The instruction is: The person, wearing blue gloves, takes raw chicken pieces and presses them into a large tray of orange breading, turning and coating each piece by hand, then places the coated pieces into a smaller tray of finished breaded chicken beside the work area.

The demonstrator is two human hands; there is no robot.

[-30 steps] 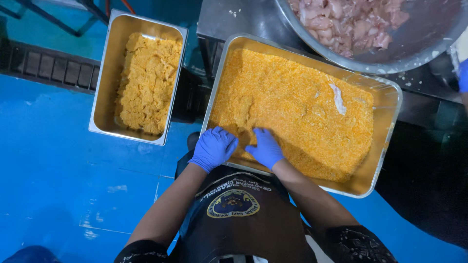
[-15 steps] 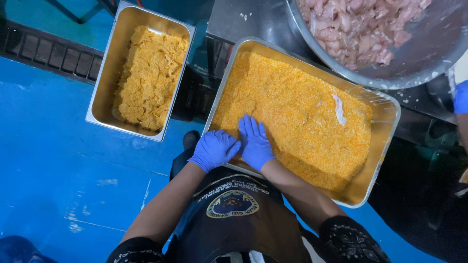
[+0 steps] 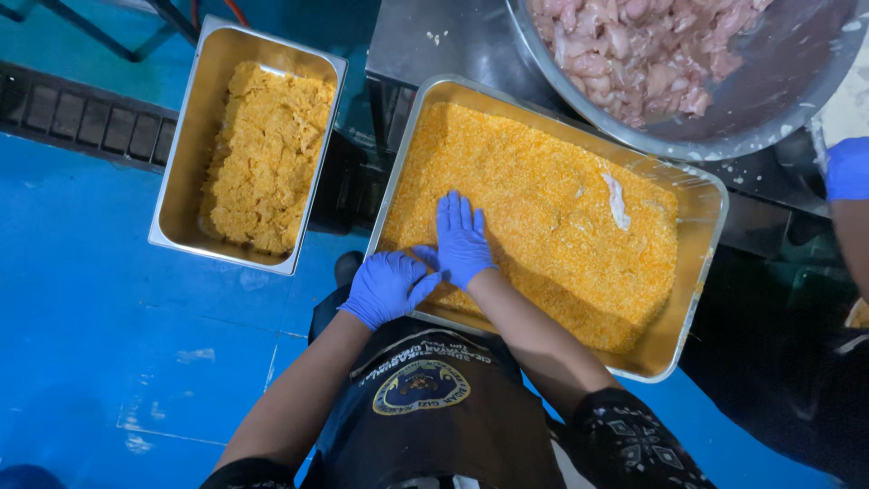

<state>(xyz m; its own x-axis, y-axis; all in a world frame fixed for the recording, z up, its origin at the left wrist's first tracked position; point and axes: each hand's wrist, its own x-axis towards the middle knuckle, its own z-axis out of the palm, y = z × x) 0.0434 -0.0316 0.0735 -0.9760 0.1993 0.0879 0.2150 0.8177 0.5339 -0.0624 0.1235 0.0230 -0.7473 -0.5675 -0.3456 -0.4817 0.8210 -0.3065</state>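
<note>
Big rectangular steel tray (image 3: pixel 697 272) full of orange breadcrumbs (image 3: pixel 543 226), sitting on the steel desk (image 3: pixel 453 45), right in front of the dark apron (image 3: pixel 434 407). Right hand (image 3: pixel 462 240) in a blue glove, laid flat on the crumbs near the tray's near-left corner, fingers (image 3: pixel 457 210) straight and slightly spread, clamped on nothing. Left hand (image 3: pixel 387 288), also blue-gloved, resting on the tray's near rim just beside the right one, touching at the thumb; fingers curled loosely, can't tell if anything's tucked inside. One pale raw chicken strip (image 3: pixel 617 201) lying on the crumbs toward the tray's far-right part, well apart from both hands. Beyond the tray's far-right edge, a large round steel bowl (image 3: pixel 769 100) loaded with pink raw chicken pieces (image 3: pixel 634 45). Left of the tray, lower down over the blue floor (image 3: pixel 90 317), a smaller steel pan (image 3: pixel 181 208) holding a clumpy pile of breaded pieces (image 3: pixel 267 154). Past the tray's right end, another person's blue-gloved hand (image 3: pixel 847 168) at the picture's edge.
</note>
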